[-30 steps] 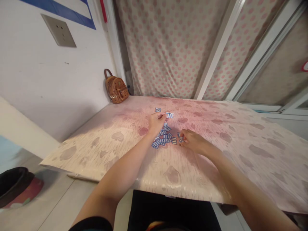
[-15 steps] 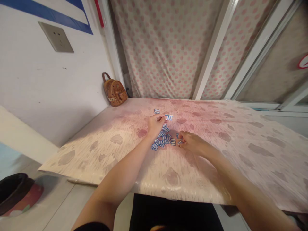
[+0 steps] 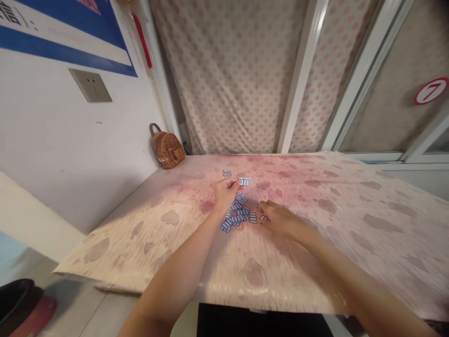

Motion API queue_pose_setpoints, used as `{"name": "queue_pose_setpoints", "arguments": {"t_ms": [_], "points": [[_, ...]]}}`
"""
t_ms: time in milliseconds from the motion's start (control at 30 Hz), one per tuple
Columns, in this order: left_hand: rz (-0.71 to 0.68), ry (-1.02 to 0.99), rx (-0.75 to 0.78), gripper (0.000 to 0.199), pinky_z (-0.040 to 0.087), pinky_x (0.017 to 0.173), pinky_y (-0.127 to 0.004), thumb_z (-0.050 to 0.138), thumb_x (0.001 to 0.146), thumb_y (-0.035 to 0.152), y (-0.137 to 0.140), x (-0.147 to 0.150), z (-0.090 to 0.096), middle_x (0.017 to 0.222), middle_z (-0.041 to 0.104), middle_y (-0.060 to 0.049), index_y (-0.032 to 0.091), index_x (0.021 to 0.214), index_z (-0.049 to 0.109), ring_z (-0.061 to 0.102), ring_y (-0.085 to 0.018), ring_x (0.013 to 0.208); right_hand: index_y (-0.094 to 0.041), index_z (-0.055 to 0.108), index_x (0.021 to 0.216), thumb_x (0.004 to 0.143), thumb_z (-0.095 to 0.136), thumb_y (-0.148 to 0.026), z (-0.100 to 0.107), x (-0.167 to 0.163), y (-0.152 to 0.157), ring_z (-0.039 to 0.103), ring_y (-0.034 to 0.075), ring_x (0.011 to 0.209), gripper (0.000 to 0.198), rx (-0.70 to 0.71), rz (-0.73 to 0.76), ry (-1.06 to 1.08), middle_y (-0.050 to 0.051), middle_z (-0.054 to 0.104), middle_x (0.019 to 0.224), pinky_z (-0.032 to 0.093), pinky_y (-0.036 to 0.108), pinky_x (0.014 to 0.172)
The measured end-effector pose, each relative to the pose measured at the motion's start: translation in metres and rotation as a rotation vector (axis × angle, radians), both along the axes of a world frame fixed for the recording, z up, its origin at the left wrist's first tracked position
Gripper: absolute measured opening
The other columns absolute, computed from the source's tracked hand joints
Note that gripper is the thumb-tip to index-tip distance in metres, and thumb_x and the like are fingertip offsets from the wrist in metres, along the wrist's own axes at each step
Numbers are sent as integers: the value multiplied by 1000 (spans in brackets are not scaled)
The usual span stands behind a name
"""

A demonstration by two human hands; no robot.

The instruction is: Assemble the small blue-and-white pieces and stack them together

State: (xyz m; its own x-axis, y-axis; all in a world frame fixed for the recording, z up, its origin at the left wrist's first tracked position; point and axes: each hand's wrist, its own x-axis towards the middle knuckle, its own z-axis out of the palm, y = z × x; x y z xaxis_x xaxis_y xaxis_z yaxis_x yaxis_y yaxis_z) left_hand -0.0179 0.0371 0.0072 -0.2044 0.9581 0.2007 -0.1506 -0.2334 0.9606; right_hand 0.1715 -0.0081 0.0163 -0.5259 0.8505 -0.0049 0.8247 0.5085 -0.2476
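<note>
Small white rectangular pieces with blue edges lie in a loose pile [image 3: 239,215] on the cloth-covered table [image 3: 252,271]. Just beyond the pile, the pinched fingertips of my left hand [image 3: 226,191] are at the left end of a short row of blue-edged white pieces [image 3: 244,182]. My right hand [image 3: 275,215] rests to the right of the pile with its fingers curled down. A few loose pieces [image 3: 263,218] show by its fingertips, which partly cover them. Farther back stands a neat little group of pieces [image 3: 227,173]. Printing on the pieces is too small to read.
A brown mini backpack [image 3: 169,149] sits at the table's back left corner against the wall. Behind the table hangs a dotted curtain [image 3: 231,79] behind window frames. A dark-rimmed bin [image 3: 21,304] stands on the floor at left.
The view has tilted up slightly, so everything sits lower in the picture. Both hands keep nearly the same places by the pieces.
</note>
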Motion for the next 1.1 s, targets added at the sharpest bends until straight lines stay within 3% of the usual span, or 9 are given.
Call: {"name": "queue_pose_setpoints", "arguments": {"t_ms": [167, 300, 433, 500, 567, 700, 767, 933, 1100], "points": [[1, 25, 47, 9, 57, 64, -22, 66, 83, 18, 2, -1, -2, 79, 76, -4, 14, 83, 75, 73, -16, 74, -13, 60, 102, 81, 54, -3, -3, -1, 0, 64, 23, 91, 24, -15, -16, -5, 14, 66, 104, 42, 29, 75], [6, 22, 48, 11, 56, 63, -21, 65, 83, 17, 1, 0, -2, 82, 76, -5, 13, 85, 75, 74, -16, 75, -17, 59, 82, 78, 50, 0, 7, 0, -3, 63, 20, 81, 19, -7, 21, 84, 8, 67, 90, 41, 29, 69], [17, 24, 43, 10, 54, 62, -21, 67, 82, 18, 1, 2, -1, 81, 76, -5, 13, 82, 75, 73, -16, 74, -20, 54, 75, 82, 50, -12, 24, -3, 7, 61, 19, 68, 11, -6, -13, 446, 2, 63, 71, 41, 29, 63], [30, 35, 43, 9, 53, 61, -21, 68, 81, 18, 2, 3, 0, 76, 75, -5, 13, 78, 75, 72, -16, 71, -21, 54, 81, 84, 53, -24, 29, -7, 17, 63, 19, 67, 5, -59, -25, 735, 1, 64, 72, 44, 28, 62], [40, 26, 29, 9, 53, 61, -21, 68, 81, 17, 1, 4, 2, 73, 75, -5, 12, 76, 75, 71, -15, 68, -21, 55, 81, 83, 57, -33, 30, -13, 27, 64, 19, 69, 13, -64, -35, 964, 1, 65, 74, 46, 29, 64], [18, -40, -9, 7, 56, 69, -25, 69, 82, 16, -4, 6, 7, 74, 75, -4, 13, 79, 75, 72, -16, 70, -21, 58, 72, 82, 57, -42, 18, -20, 35, 51, 16, 59, 24, 133, -164, 1021, -2, 53, 62, 38, 28, 57], [-7, -42, -8, 7, 58, 73, -27, 70, 82, 17, -8, 8, 8, 76, 75, -4, 13, 80, 75, 73, -17, 74, -21, 57, 69, 83, 54, -42, 10, -19, 35, 49, 16, 56, 25, 154, -207, 1018, -2, 50, 58, 37, 28, 55], [-33, -9, -34, 7, 58, 73, -27, 69, 84, 17, -14, 16, 8, 78, 76, -5, 14, 80, 74, 74, -18, 77, -21, 54, 74, 80, 58, -40, -7, -15, 35, 59, 16, 56, 20, -3, -251, 1156, 1, 63, 65, 48, 29, 56], [-66, 37, -3, 9, 59, 75, -30, 74, 81, 24, -17, 23, 3, 82, 77, -5, 15, 81, 74, 75, -20, 80, -23, 50, 78, 75, 65, -42, -7, -16, 32, 64, 18, 55, 25, -139, -281, 1316, 2, 68, 66, 56, 32, 58]]}}
